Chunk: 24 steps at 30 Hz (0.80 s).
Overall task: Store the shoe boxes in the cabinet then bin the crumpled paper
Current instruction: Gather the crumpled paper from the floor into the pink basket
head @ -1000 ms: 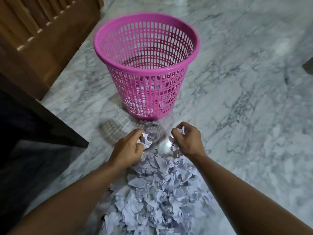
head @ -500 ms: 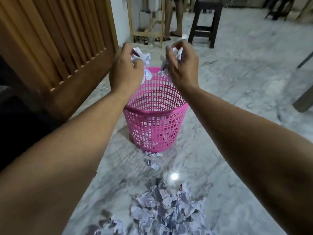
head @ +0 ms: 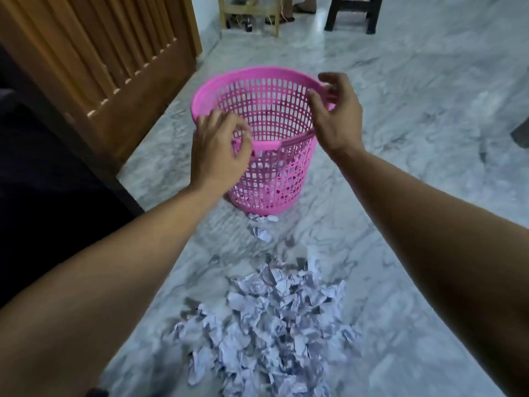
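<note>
Hands empty over pink bin (head: 266, 144) | marble floor (head: 415, 138) | paper pile (head: 274, 325)

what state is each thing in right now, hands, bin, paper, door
left hand: open, empty, over the bin's near rim
right hand: open, empty, over the bin's right rim
pink bin: upright on the floor, some paper showing through its mesh
crumpled paper pile: loose on the floor, not binned
stray paper pieces: on the floor at the bin's base
wooden slatted door: cannot tell if shut
</note>
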Each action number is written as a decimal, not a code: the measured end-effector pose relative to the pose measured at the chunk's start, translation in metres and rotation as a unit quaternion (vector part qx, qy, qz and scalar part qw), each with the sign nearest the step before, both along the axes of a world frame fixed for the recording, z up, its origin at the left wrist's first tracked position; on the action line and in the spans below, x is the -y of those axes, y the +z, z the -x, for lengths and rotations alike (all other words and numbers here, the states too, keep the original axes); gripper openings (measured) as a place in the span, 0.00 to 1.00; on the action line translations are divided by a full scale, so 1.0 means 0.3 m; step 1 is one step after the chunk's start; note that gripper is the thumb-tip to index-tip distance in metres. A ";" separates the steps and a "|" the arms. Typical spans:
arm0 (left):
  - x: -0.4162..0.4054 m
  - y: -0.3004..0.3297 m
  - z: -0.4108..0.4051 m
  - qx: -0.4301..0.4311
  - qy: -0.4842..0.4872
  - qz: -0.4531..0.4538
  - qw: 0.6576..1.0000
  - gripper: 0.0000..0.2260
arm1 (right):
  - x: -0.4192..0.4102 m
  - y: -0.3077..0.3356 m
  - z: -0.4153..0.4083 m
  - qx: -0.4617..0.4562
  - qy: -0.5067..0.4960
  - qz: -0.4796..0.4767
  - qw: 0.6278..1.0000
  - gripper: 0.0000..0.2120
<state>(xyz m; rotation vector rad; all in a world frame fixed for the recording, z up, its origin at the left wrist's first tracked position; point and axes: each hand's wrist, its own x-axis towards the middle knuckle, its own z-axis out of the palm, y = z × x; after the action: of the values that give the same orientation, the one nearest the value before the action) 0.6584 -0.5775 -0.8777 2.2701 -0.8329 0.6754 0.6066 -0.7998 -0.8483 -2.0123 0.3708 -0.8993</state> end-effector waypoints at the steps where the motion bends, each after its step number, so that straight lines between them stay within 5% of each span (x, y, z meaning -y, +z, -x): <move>1: -0.036 -0.056 0.058 0.001 -0.030 -0.004 1.000 0.05 | 0.006 -0.044 0.048 0.025 -0.021 -0.015 0.999 0.11; 4: -0.150 -0.290 0.178 -0.071 -0.099 -0.080 0.989 0.05 | 0.016 -0.240 0.213 -0.028 -0.024 -0.031 0.999 0.07; 7: -0.198 -0.521 0.194 -0.165 -0.130 -0.249 0.946 0.15 | -0.005 -0.478 0.392 -0.196 0.050 0.006 0.979 0.07; 12: -0.077 -0.725 0.139 -0.223 -0.134 -0.404 0.877 0.28 | -0.105 -0.742 0.613 -0.331 0.136 0.128 0.925 0.17; 16: 0.014 -0.817 0.102 -0.267 -0.106 -0.421 0.860 0.33 | -0.158 -0.787 0.651 -0.353 0.139 0.162 0.911 0.26; 20: 0.024 -0.856 0.103 -0.219 -0.090 -0.403 0.884 0.27 | -0.225 -0.820 0.619 -0.497 0.193 0.224 0.816 0.47; 24: -0.024 -0.842 0.140 -0.234 -0.109 -0.303 0.917 0.24 | -0.277 -0.877 0.585 -0.501 0.188 0.320 0.782 0.35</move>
<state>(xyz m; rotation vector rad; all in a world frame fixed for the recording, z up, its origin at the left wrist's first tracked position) 0.6165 -0.5702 -1.1303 2.6456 -1.1288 -0.2798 0.4312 -0.7166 -1.1115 -2.9430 0.2031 0.4706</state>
